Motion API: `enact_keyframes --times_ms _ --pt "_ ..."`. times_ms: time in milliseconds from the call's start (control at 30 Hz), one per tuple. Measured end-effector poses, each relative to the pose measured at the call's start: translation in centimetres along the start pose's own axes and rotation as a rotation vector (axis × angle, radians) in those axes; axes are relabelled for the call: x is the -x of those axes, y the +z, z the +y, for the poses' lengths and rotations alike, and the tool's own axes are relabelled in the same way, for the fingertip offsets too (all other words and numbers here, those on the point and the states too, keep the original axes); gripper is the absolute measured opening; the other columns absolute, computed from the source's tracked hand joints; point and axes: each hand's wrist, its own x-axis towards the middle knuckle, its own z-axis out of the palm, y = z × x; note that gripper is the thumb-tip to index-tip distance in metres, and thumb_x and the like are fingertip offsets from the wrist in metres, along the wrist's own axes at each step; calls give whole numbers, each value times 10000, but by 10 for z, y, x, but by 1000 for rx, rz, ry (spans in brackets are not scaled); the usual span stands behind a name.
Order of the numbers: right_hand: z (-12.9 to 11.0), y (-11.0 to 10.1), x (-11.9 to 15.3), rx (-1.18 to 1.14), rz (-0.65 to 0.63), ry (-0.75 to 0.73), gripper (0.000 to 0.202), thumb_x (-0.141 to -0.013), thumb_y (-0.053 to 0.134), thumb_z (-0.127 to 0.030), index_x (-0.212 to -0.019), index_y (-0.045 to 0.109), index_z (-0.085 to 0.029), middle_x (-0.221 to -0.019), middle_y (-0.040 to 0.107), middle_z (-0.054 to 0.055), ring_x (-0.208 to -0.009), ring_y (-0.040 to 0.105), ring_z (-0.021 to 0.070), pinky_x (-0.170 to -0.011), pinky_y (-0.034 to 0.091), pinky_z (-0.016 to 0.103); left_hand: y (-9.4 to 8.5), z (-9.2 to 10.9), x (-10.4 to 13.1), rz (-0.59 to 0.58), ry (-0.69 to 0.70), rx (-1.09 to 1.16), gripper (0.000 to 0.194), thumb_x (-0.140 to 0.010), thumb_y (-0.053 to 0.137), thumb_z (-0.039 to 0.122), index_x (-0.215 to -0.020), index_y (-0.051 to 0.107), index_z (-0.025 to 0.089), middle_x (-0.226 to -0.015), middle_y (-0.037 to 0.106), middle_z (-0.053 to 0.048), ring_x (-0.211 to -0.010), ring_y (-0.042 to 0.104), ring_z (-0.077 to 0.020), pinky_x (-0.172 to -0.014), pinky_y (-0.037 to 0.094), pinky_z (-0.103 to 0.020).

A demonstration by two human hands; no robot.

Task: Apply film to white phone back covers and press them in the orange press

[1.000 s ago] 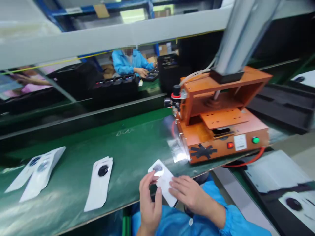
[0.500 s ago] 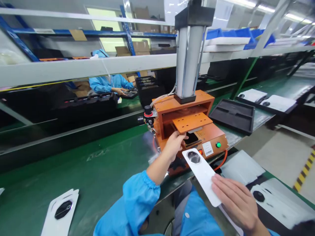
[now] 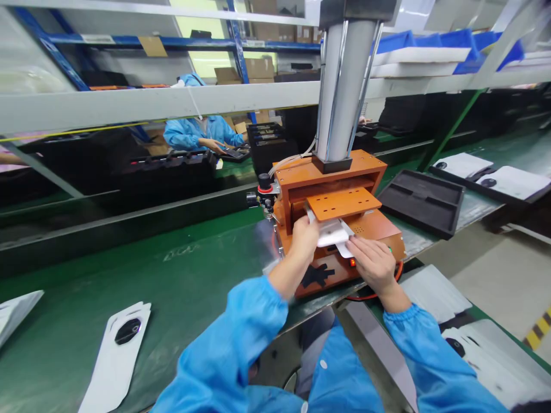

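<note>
Under the orange plate (image 3: 343,203) of a press (image 3: 331,169), my left hand (image 3: 305,238) is closed on a white panel (image 3: 330,234) at its left edge. My right hand (image 3: 372,261) pinches another white panel (image 3: 346,248) at the press's front opening; the two panels overlap. The inner ends of both panels are hidden beneath the plate. On the green table at lower left lies a white panel with a dark camera disc (image 3: 128,331).
A black tray (image 3: 422,199) sits right of the press. Further right, another tray (image 3: 495,189) holds white panels. More panels (image 3: 495,355) lie at lower right. A person (image 3: 202,135) in blue works across the bench. A white rail (image 3: 150,105) crosses ahead.
My right hand has carried its white panel left and forward to the press opening. My left hand, earlier under the plate's edge, now has a white panel in it. The view has shifted slightly.
</note>
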Motion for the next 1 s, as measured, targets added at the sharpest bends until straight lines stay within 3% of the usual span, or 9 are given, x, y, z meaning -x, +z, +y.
enact_keyframes --times_ms 100,200,267,367,433,567,767,867,1000 --pt "11 17 -22 -42 -110 -65 330 -997 508 -159 -1253 699 -243 -1282 713 83 -1221 660 232 -968 518 400 -44 -19 68 -148 -70 -97 252 -753 770 319 -864 722 99 -752 714 -60 -660 634 -169 -606 488 -248" --pt "19 25 -41 -51 -245 -87 317 -1004 488 -176 -1215 721 -216 -1270 719 89 -1161 686 234 -930 532 400 -86 -53 142 -392 -107 -333 339 -903 642 462 -991 724 145 -907 739 -75 -789 655 -189 -709 516 -275" --pt "23 27 -51 -65 -325 -60 326 -986 489 -171 -1196 735 -213 -1245 731 83 -1125 697 231 -935 536 398 -107 -78 180 -373 -157 -470 424 -978 504 531 -1042 740 185 -982 750 -85 -884 668 -222 -814 532 -330" --pt "24 23 -62 -69 -433 -18 355 -937 510 -145 -1193 743 -219 -1234 736 70 -1126 692 235 -960 532 400 -124 -106 210 -164 -163 -577 489 -974 463 604 -1130 744 235 -1098 752 -97 -1056 662 -284 -951 519 -402" --pt "22 19 -66 -40 -473 0 375 -920 508 -127 -1198 744 -214 -1227 739 73 -1145 683 249 -967 524 409 -128 -115 214 -142 -151 -584 512 -960 466 630 -1093 751 226 -1055 758 -101 -1008 671 -290 -895 542 -398" --pt "17 16 -72 -5 -492 13 378 -906 510 -113 -1179 753 -210 -1200 748 84 -1127 691 263 -965 522 418 -130 -116 206 -257 -113 -575 546 -976 425 633 -924 739 189 -889 737 -89 -849 656 -245 -739 541 -328" --pt "29 15 -74 -93 -555 11 341 -855 638 -228 -1176 754 -244 -1218 743 56 -1109 700 269 -962 543 416 -130 -112 199 -307 74 -651 486 -1015 432 531 -794 687 181 -807 673 -76 -781 631 -202 -726 526 -296" --pt "26 13 -74 -140 -559 17 380 -860 696 -379 -1191 742 -198 -1256 723 95 -1127 694 289 -974 535 411 -127 -104 194 -373 233 -689 416 -1037 416 419 -824 684 182 -896 675 -94 -842 657 -203 -776 545 -311" --pt "-2 11 -60 -63 -429 99 427 -934 641 -463 -1225 700 -157 -1325 674 152 -1238 623 322 -1082 436 493 -118 -95 180 -421 424 -842 269 -1015 435 257 -913 673 183 -1199 667 -145 -1095 666 -241 -932 559 -372"
